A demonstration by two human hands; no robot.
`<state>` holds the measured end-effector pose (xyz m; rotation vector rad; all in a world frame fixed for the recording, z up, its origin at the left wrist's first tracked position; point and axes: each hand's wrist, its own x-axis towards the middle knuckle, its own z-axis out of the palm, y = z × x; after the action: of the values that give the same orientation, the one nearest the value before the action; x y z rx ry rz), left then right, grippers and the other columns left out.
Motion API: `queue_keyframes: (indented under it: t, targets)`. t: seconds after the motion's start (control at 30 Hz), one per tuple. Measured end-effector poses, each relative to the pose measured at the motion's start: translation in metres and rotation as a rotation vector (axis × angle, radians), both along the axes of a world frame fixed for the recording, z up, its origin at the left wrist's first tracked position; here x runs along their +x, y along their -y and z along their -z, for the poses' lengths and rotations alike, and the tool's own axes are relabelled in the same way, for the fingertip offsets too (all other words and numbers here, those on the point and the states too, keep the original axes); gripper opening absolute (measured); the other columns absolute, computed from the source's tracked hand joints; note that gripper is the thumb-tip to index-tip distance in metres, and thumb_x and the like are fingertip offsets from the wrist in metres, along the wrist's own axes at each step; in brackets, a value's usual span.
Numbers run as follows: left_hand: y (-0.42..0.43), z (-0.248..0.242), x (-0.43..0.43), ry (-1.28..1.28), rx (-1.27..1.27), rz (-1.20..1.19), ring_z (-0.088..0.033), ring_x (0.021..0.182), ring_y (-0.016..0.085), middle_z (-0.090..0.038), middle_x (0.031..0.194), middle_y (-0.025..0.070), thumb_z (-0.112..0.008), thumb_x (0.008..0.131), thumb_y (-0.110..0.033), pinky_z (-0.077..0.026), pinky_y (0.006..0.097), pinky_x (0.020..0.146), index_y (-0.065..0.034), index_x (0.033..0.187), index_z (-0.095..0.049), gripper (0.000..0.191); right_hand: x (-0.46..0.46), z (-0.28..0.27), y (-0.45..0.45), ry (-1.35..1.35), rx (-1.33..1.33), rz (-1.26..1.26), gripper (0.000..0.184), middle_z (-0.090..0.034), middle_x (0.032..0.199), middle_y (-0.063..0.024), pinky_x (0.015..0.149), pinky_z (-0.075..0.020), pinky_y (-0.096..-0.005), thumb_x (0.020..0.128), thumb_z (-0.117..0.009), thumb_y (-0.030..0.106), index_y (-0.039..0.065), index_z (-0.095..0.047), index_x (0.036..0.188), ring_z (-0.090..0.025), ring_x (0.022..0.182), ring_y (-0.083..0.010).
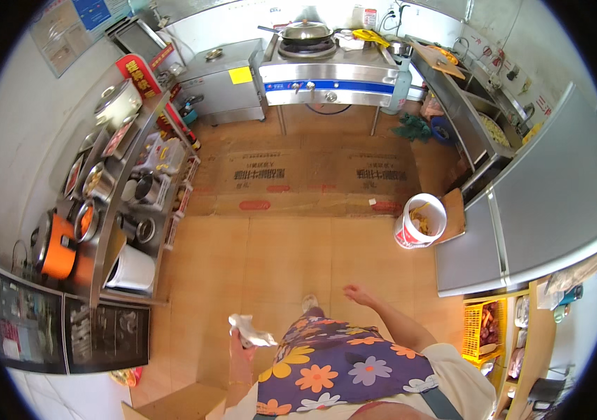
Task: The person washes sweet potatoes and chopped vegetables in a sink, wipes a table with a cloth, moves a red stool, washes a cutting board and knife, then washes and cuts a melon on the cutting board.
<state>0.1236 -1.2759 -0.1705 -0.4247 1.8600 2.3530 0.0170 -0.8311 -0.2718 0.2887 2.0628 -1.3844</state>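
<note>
My left hand [242, 350] is at the lower middle, left of the flowered apron [330, 370]. It grips a crumpled whitish cloth or bag [251, 332], whose end hangs towards the apron; its exact kind cannot be told. My right hand [357, 294] is held out over the floor in front of the apron, with nothing seen in it and its fingers partly bent. One shoe [309, 303] shows between the hands. Beyond the right hand, a white bucket [405, 234] with yellowish scraps inside stands on the floor.
Flattened cardboard [306, 176] covers the floor before a steel stove [330, 71] bearing a lidded wok [306, 31]. Steel shelves [136, 152] with pots line the left. A sink [487, 107] and grey refrigerator [545, 199] stand right. An open cardboard box [183, 401] is at lower left.
</note>
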Motion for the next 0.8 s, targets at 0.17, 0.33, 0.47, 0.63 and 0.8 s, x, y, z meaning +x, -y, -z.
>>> queue_keyframes:
  t: [0.17, 0.33, 0.47, 0.63, 0.8]
  targets:
    - [-0.031, -0.021, -0.262, 0.482, 0.449, -0.107, -0.052, 0.109, 0.027, -0.056, 0.118, 0.0045, -0.047, 0.093, -0.042, -0.048, 0.0540, 0.082, -0.0153, 0.124, -0.050, 0.042, 0.087, 0.035, -0.171, 0.341, -0.072, 0.954, 0.020, -0.050, 0.067, -0.0021, 0.048, -0.0407, -0.0337, 0.088, -0.049, 0.032, 0.017, -0.053, 0.075, -0.051, 0.057, -0.0158]
    - [-0.107, -0.035, -0.480, 0.386, 0.351, -0.049, -0.049, 0.115, 0.030, -0.052, 0.125, 0.0050, -0.043, 0.094, -0.044, -0.043, 0.0580, 0.089, -0.0182, 0.129, -0.047, 0.044, 0.160, 0.044, -0.260, 0.659, -0.145, 1.423, 0.025, -0.048, 0.059, -0.0026, 0.048, -0.0425, -0.0323, 0.089, -0.046, 0.033, 0.011, -0.057, 0.083, -0.047, 0.050, -0.0167]
    - [-0.185, -0.038, -0.627, 0.363, 0.641, -0.065, -0.045, 0.120, 0.034, -0.049, 0.131, 0.0070, -0.038, 0.094, -0.044, -0.039, 0.0622, 0.094, -0.0189, 0.130, -0.046, 0.045, 0.071, 0.051, -0.282, 0.872, -0.202, 1.371, 0.024, -0.047, 0.055, -0.0027, 0.041, -0.0374, -0.0345, 0.089, -0.047, 0.031, 0.010, -0.056, 0.081, -0.044, 0.043, -0.0175]
    - [-0.273, -0.056, -0.779, 0.378, 0.620, -0.100, -0.043, 0.122, 0.036, -0.047, 0.133, 0.0089, -0.038, 0.094, -0.044, -0.038, 0.0621, 0.095, -0.0180, 0.130, -0.046, 0.045, -0.216, 0.016, -0.311, 0.494, -0.075, 1.003, 0.023, -0.041, 0.051, -0.0018, 0.034, -0.0288, -0.0339, 0.090, -0.047, 0.031, 0.012, -0.051, 0.078, -0.039, 0.038, -0.0166]
    - [-0.322, -0.060, -0.934, 0.369, 0.551, -0.090, -0.043, 0.123, 0.036, -0.048, 0.133, 0.0091, -0.043, 0.089, -0.047, -0.034, 0.0610, 0.099, -0.0145, 0.127, -0.050, 0.051, -0.489, -0.080, -0.339, -0.131, -0.296, 0.831, 0.023, -0.064, 0.093, -0.0024, 0.063, -0.0465, -0.0244, 0.093, -0.054, 0.021, 0.007, -0.059, 0.111, -0.059, 0.077, -0.0102]
